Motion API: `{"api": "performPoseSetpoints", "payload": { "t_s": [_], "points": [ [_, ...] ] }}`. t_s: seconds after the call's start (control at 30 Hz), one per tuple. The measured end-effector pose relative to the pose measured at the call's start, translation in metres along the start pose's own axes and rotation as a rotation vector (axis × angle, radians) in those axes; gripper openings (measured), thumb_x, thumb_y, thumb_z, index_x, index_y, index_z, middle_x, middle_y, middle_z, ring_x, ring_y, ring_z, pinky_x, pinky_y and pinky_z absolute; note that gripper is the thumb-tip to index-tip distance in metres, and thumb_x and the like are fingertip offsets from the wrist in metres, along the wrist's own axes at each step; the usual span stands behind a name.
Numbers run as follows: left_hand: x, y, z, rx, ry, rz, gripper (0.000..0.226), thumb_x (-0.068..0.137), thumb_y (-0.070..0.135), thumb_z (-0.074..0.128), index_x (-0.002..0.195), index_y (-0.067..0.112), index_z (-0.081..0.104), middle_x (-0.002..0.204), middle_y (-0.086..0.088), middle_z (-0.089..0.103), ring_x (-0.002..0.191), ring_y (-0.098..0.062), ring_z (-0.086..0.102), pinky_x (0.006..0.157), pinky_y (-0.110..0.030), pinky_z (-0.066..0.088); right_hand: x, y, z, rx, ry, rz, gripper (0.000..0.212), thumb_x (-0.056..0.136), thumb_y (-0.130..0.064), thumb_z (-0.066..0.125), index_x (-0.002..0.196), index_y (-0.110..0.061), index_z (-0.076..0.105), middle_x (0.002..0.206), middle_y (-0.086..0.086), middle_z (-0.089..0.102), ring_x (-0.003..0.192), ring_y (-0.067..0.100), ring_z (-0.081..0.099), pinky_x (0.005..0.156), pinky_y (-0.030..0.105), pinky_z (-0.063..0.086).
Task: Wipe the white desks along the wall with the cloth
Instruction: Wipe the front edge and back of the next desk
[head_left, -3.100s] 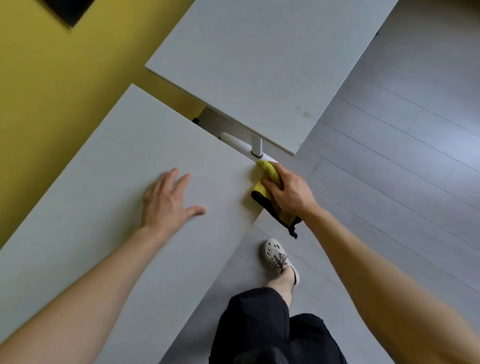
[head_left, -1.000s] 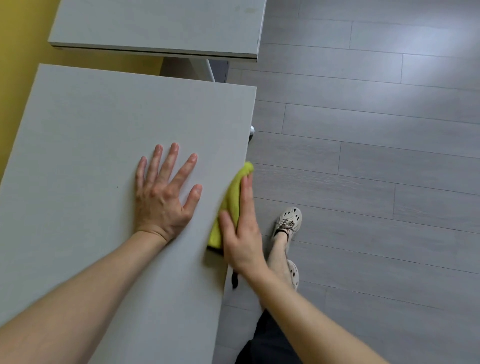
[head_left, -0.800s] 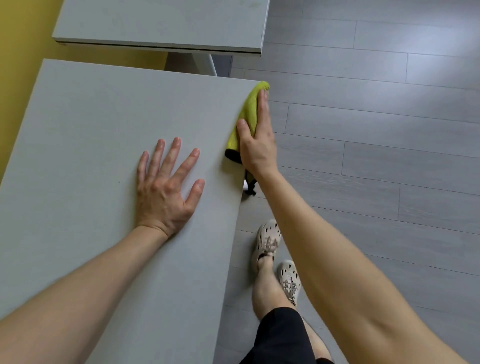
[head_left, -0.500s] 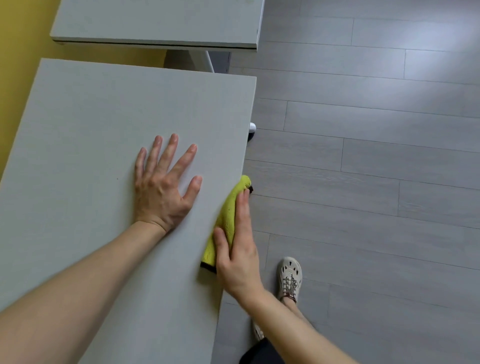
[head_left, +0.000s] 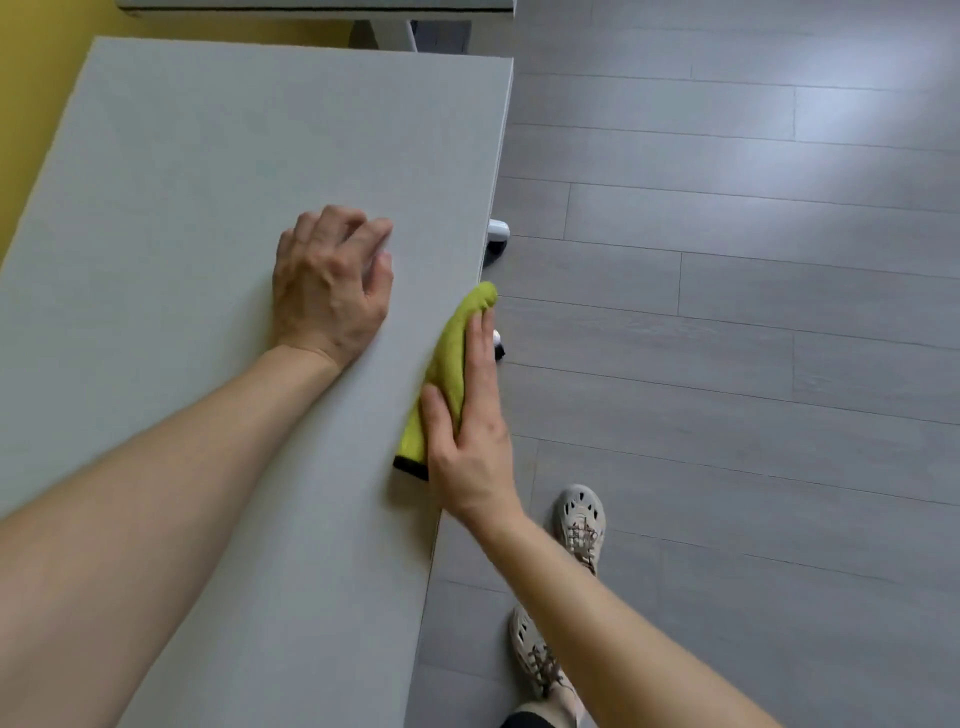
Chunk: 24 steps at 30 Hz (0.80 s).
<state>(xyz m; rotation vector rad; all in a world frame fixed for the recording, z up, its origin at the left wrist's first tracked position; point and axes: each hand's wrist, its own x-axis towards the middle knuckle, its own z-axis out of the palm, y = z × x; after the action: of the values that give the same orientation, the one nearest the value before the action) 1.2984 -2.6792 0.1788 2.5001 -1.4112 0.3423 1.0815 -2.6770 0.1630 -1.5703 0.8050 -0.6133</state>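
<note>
While the person leans over a pale grey-white surface (head_left: 208, 208), their right hand (head_left: 470, 415) presses a yellow-green cloth (head_left: 452, 358) along the long edge at about 3 o'clock, the side facing the open room. That hand lies nearly flat, fingers straight and together on top of the cloth, thumb tucked against its inner side, pinning more than gripping. The cloth is folded long and narrow, lying along the edge and partly over it. The left hand (head_left: 332, 280) rests on the surface at around 12 o'clock from the cloth's near end, palm down, fingers loosely curled, holding nothing. A second surface (head_left: 311, 6) shows only as a sliver at 12 o'clock, beside a yellow wall (head_left: 31, 52) at 10 o'clock. No marks or wet streaks are visible, so which parts are already wiped cannot be told. As a judgement, this is edge work on one surface, with the other likely remaining.
</note>
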Motion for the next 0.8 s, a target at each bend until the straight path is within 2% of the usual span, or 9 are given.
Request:
{"api": "performPoseSetpoints", "payload": {
  "t_s": [0.1, 0.2, 0.3, 0.4, 0.43, 0.5, 0.57, 0.73, 0.8],
  "points": [
    [-0.052, 0.016, -0.019, -0.047, -0.073, 0.013, 0.037, 0.106, 0.027, 0.055, 0.139, 0.019, 0.069, 0.140, -0.012, 0.063, 0.127, -0.038, 0.057, 0.111, -0.049, 0.043, -0.085, -0.003, 0.002, 0.006, -0.084, 0.049, 0.081, 0.109, -0.013, 0.060, 0.173, -0.021, 0.012, 0.183, -0.008, 0.000, 0.167, 0.006, 0.007, 0.134, 0.025, 0.015],
    [-0.140, 0.035, -0.052, -0.104, -0.152, 0.100, 0.037, 0.109, 0.022, 0.056, 0.143, 0.017, 0.068, 0.146, -0.014, 0.061, 0.138, -0.038, 0.056, 0.118, -0.053, 0.040, -0.067, -0.005, 0.001, -0.027, -0.118, 0.060, 0.082, 0.106, -0.020, 0.057, 0.174, -0.017, 0.011, 0.183, -0.004, 0.000, 0.167, 0.006, 0.004, 0.130, 0.015, 0.012],
    [-0.233, 0.042, -0.088, -0.116, -0.198, 0.051, 0.041, 0.108, 0.021, 0.057, 0.149, 0.017, 0.066, 0.155, -0.013, 0.058, 0.147, -0.036, 0.053, 0.122, -0.059, 0.036, -0.006, -0.002, -0.004, -0.063, -0.086, 0.088, 0.083, 0.104, -0.026, 0.055, 0.175, -0.018, 0.012, 0.183, -0.003, 0.004, 0.167, 0.008, 0.008, 0.120, 0.002, 0.010],
    [-0.304, 0.047, -0.110, -0.121, -0.221, -0.013, 0.047, 0.109, 0.027, 0.054, 0.154, 0.018, 0.061, 0.166, -0.010, 0.049, 0.157, -0.032, 0.043, 0.126, -0.064, 0.031, 0.037, 0.000, -0.010, -0.072, -0.059, 0.059, 0.082, 0.107, -0.021, 0.056, 0.175, -0.018, 0.010, 0.183, -0.002, 0.004, 0.167, 0.012, 0.011, 0.124, 0.011, 0.009],
    [-0.315, 0.046, -0.112, -0.132, -0.220, -0.015, 0.048, 0.108, 0.028, 0.052, 0.155, 0.019, 0.061, 0.168, -0.009, 0.047, 0.158, -0.032, 0.041, 0.126, -0.066, 0.030, 0.038, 0.003, -0.009, -0.064, -0.046, 0.047, 0.081, 0.108, -0.019, 0.056, 0.175, -0.017, 0.010, 0.183, -0.001, 0.004, 0.167, 0.013, 0.011, 0.126, 0.012, 0.009],
    [-0.318, 0.043, -0.109, -0.144, -0.196, -0.021, 0.048, 0.107, 0.028, 0.052, 0.153, 0.019, 0.062, 0.168, -0.009, 0.047, 0.159, -0.031, 0.041, 0.126, -0.066, 0.030, 0.018, 0.004, -0.004, -0.071, -0.015, 0.034, 0.080, 0.109, -0.018, 0.056, 0.175, -0.018, 0.011, 0.183, -0.002, 0.006, 0.166, 0.011, 0.011, 0.120, 0.001, 0.009],
    [-0.315, 0.044, -0.107, -0.134, -0.182, -0.023, 0.049, 0.105, 0.026, 0.055, 0.153, 0.019, 0.062, 0.168, -0.009, 0.048, 0.158, -0.031, 0.041, 0.126, -0.065, 0.031, -0.043, 0.005, 0.004, -0.080, -0.007, 0.056, 0.079, 0.109, -0.017, 0.056, 0.175, -0.019, 0.011, 0.183, -0.005, 0.005, 0.167, 0.008, 0.011, 0.114, -0.003, 0.013],
    [-0.317, 0.044, -0.106, -0.134, -0.160, -0.006, 0.050, 0.107, 0.027, 0.052, 0.155, 0.020, 0.060, 0.169, -0.009, 0.046, 0.159, -0.032, 0.040, 0.124, -0.066, 0.032, -0.236, -0.004, 0.010, -0.005, -0.180, 0.108, 0.083, 0.110, -0.009, 0.057, 0.173, -0.024, 0.004, 0.183, -0.010, -0.004, 0.168, 0.010, 0.006, 0.135, 0.033, 0.016],
    [-0.316, 0.044, -0.105, -0.132, -0.159, -0.011, 0.049, 0.107, 0.028, 0.051, 0.155, 0.019, 0.060, 0.169, -0.009, 0.045, 0.159, -0.032, 0.039, 0.124, -0.067, 0.032, -0.228, -0.003, 0.011, -0.011, -0.179, 0.120, 0.082, 0.109, -0.014, 0.055, 0.173, -0.027, 0.005, 0.183, -0.011, -0.004, 0.168, 0.008, 0.007, 0.135, 0.029, 0.018]
  ]
}}
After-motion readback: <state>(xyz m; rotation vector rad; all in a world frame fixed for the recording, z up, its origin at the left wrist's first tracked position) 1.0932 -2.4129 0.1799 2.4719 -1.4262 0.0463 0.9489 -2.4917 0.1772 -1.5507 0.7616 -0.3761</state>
